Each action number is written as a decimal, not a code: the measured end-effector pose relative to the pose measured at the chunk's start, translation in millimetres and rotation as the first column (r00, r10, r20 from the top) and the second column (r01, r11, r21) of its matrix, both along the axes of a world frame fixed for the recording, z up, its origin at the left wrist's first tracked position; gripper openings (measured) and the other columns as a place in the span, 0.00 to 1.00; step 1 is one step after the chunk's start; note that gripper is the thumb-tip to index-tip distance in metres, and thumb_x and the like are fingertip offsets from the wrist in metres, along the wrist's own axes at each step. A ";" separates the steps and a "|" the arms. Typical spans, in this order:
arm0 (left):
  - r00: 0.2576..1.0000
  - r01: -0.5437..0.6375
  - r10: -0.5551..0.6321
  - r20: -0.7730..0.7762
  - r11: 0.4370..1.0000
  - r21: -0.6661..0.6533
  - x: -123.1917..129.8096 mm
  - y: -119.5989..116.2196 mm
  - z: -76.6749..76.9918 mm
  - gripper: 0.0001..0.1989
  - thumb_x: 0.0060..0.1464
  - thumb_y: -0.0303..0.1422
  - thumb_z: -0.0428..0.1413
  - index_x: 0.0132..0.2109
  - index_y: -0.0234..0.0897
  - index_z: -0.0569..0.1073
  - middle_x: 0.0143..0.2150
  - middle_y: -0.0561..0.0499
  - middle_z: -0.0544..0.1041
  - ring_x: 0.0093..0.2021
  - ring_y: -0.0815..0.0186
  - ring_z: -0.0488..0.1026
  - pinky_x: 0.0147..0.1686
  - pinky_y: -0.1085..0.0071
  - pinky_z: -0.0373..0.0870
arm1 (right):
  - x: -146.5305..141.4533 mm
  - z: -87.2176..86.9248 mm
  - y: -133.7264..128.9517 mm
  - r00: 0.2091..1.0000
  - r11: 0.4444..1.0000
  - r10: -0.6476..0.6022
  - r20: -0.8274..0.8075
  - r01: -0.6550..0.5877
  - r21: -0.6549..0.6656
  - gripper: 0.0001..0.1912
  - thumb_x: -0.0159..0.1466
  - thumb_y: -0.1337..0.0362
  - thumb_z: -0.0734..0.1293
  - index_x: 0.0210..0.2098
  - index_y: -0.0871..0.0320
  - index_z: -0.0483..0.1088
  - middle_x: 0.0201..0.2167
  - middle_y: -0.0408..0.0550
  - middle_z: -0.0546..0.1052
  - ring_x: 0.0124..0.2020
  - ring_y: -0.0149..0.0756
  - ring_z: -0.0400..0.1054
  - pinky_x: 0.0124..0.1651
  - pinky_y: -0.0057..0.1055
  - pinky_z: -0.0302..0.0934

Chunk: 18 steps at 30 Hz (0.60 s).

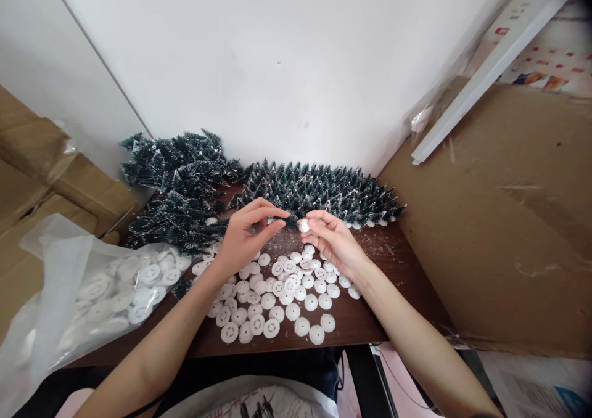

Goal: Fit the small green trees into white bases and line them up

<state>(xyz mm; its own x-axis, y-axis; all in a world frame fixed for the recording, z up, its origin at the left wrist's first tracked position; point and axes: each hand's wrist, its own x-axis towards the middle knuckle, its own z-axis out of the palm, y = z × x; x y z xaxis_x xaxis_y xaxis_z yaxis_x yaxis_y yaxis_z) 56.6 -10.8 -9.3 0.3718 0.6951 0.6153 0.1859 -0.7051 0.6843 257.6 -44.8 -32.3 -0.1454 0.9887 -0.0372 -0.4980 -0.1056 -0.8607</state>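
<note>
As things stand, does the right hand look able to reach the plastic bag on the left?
Probably not easily: the left forearm lies between the right hand and the plastic bag, and this hand holds a small white piece.

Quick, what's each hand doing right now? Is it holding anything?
Left hand: thumb and fingers curled beside a bottle-brush tree; whether it grips it cannot be told.
Right hand: closed, holding a white disc.

Above the white discs are the left hand and the right hand, which pinches a white piece; behind the discs stand frosted trees.
</note>
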 end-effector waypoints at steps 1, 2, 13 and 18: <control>1.000 0.007 -0.007 -0.004 1.000 0.004 0.2 -0.2 0.2 0.06 0.59 0.32 0.58 0.42 0.42 0.79 0.36 0.50 0.75 0.31 0.70 0.69 0.28 0.73 0.67 | -0.1 0.2 -0.1 1.000 1.000 -0.001 -0.002 0.001 0.000 0.10 0.55 0.63 0.77 0.36 0.56 0.75 0.31 0.42 0.80 0.30 0.27 0.74 0.39 0.27 0.71; 1.000 0.014 -0.013 -0.009 1.000 0.010 0.5 -0.4 0.3 0.06 0.59 0.32 0.58 0.42 0.42 0.79 0.36 0.50 0.75 0.31 0.70 0.70 0.28 0.74 0.67 | -0.1 0.4 -0.2 1.000 1.000 -0.003 -0.003 0.003 0.002 0.10 0.55 0.64 0.77 0.36 0.56 0.75 0.32 0.42 0.80 0.30 0.27 0.74 0.39 0.27 0.71; 0.999 -0.029 0.030 -0.016 0.999 0.034 -0.1 0.4 -0.4 0.07 0.60 0.31 0.57 0.44 0.41 0.79 0.37 0.50 0.75 0.32 0.70 0.69 0.28 0.74 0.66 | -0.7 1.6 -1.5 1.000 1.000 0.025 0.019 -0.025 0.009 0.10 0.56 0.63 0.76 0.36 0.55 0.75 0.29 0.41 0.78 0.31 0.28 0.73 0.40 0.29 0.71; 0.999 -0.027 0.028 -0.023 0.999 0.041 -0.1 0.4 -0.2 0.07 0.60 0.30 0.57 0.44 0.42 0.79 0.37 0.50 0.75 0.32 0.70 0.69 0.28 0.73 0.66 | -0.5 1.9 -1.8 1.000 1.000 0.015 0.014 -0.016 0.011 0.10 0.56 0.63 0.76 0.36 0.55 0.75 0.29 0.41 0.78 0.31 0.28 0.73 0.39 0.28 0.71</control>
